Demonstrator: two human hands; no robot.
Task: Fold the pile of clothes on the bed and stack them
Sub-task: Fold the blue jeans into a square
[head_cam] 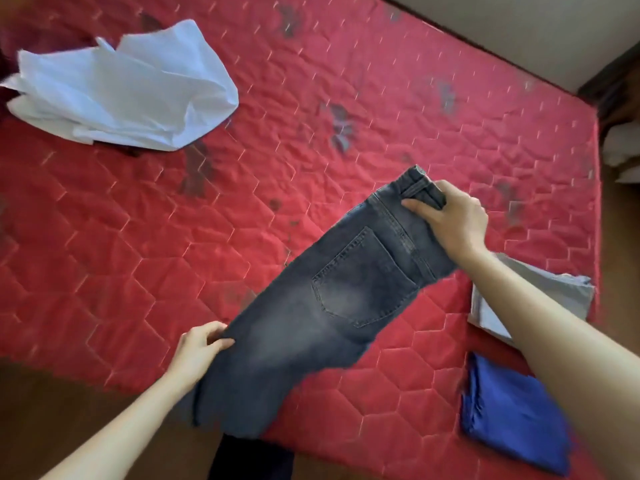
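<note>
A pair of dark grey jeans [325, 306] hangs above the red quilted bed [242, 209], folded lengthwise with a back pocket facing up. My right hand [453, 220] grips the waistband at the upper right. My left hand [201, 344] pinches the leg's edge at the lower left. The leg ends drop past the bed's near edge. A crumpled white garment [124, 95] lies at the far left of the bed. A folded blue garment [512, 410] and a folded grey one [540, 292] lie at the right edge, partly behind my right forearm.
The bed's near edge meets a brown floor [69, 410] at the lower left. A light wall [519, 26] and dark furniture [613, 88] border the bed's far right corner. White bedding [623, 150] sits beyond the right edge.
</note>
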